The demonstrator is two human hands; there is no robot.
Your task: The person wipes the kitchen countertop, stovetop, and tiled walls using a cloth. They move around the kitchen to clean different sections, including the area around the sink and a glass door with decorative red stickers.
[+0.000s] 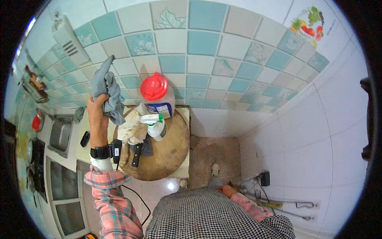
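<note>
My left hand is raised at the left and grips a crumpled grey-blue cloth. The cloth stands in front of the tiled wall; whether it touches the tiles I cannot tell. Below and to the right is a round wooden chopping board. On it are a white spray bottle with a green and white trigger, a large plastic jar with a red lid, a pale crumpled bag and a black-handled knife. Low beside my checked apron rests my right hand, its fingers partly hidden.
A metal sink is set into the counter at the left, with a small black object near it. A white device hangs on the wall. Towel-rail-like metal bars stick out at the lower right. A black cable trails from my left wrist.
</note>
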